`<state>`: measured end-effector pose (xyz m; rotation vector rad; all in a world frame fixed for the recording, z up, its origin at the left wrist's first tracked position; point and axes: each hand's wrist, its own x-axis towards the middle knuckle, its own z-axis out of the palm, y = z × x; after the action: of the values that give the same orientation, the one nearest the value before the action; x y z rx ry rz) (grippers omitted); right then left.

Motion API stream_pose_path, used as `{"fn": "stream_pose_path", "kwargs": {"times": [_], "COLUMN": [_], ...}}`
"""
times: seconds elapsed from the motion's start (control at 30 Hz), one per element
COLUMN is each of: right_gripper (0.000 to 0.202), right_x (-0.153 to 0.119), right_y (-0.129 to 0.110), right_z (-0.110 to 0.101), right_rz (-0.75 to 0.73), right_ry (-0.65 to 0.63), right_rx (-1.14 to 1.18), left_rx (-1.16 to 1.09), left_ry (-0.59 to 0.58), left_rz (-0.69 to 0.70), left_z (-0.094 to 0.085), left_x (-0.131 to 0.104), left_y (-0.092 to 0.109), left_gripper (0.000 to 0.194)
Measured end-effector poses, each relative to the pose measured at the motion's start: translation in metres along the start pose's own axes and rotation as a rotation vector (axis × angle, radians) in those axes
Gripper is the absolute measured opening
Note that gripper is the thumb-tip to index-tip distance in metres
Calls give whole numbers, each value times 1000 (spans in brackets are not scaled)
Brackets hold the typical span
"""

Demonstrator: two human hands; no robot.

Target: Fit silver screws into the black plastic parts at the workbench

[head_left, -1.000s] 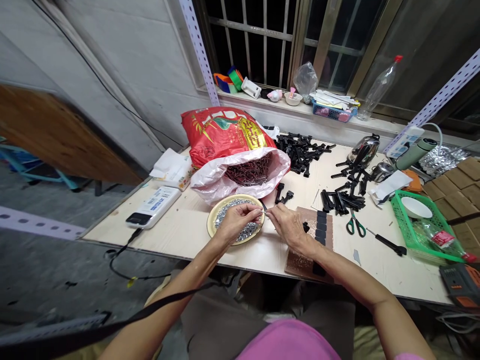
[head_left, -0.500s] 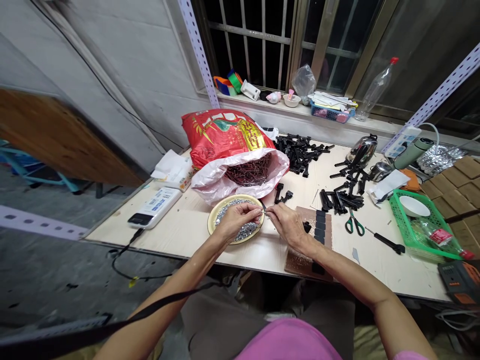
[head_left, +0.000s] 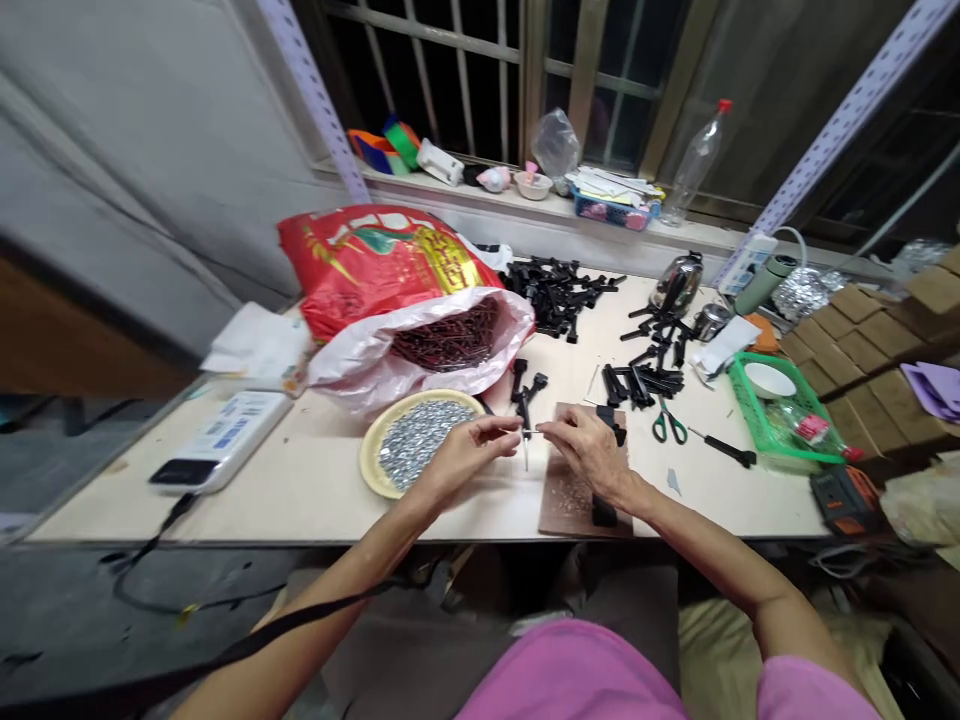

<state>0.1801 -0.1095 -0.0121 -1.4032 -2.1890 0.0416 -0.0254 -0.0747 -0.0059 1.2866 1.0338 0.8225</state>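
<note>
My left hand and my right hand face each other above the table, thumb and fingers pinched. Between their fingertips runs a thin metal pin, one end at each hand. Just beneath it a slim metal shaft points toward me, below a black piece. Left of my left hand sits a yellow bowl filled with small silvery metal parts. Under my right hand lies a brown board with dark pads, partly hidden by the hand and wrist.
Behind the bowl, a red sack lies open, full of dark reddish thin pieces. Black plastic parts are heaped at the back. Scissors, a black-handled tool and a green basket lie rightward. A white device is at left.
Both hands have moved off the bowl to its right, and a small gap with the pin now shows between the fingertips. The camera view has shifted right.
</note>
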Motion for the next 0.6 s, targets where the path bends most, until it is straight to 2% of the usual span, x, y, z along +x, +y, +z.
{"fn": "stream_pose_path", "kwargs": {"times": [0.1,0.17,0.27,0.33,0.43,0.6], "right_gripper": [19,19,18,17,17,19], "right_x": [-28,-43,-56,-57,-53,-48], "right_y": [39,67,99,112,121,130], "right_z": [-19,-27,-28,-24,-17,-11], "right_rz": [140,216,251,256,229,151], "right_ry": [33,19,-42,-56,-78,-129], "right_rx": [24,-1,-34,-34,-60,-114], "left_rx": [190,347,660,873,1105,1215], "left_ry": [-124,-272,-483,-582,-688,-772], "left_rz": [119,221,437,537,566,557], "left_z": [10,17,30,38,45,43], "left_x": [1,7,18,25,32,34], "left_y": [-3,-10,-28,-41,-56,-65], "left_gripper": [53,52,50,57,72,84]}}
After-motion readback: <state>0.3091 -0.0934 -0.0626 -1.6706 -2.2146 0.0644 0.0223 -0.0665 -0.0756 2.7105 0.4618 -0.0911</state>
